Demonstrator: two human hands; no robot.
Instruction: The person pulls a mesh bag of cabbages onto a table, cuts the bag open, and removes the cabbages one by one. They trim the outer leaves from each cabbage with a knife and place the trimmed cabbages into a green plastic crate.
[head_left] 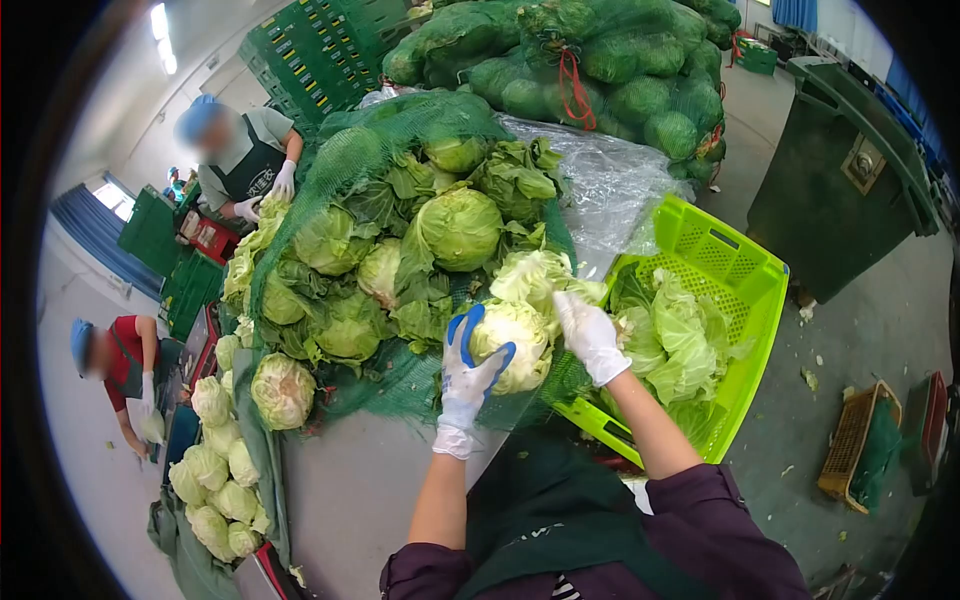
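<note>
A trimmed pale cabbage is at the near edge of the heap. My left hand, in a white glove with blue fingertips, grips its left side with thumb and fingers spread around it. My right hand, in a white glove, is closed at the cabbage's right side, with its fingertips against a pale outer leaf; what lies under the fingers is partly hidden. Behind, leafy cabbages lie on green netting. Loose leaves lie in a lime-green crate to my right.
Trimmed cabbages are piled at left beside the grey table. Full net sacks stand behind. A dark green bin and an orange-brown basket are on the right. Two co-workers work at left.
</note>
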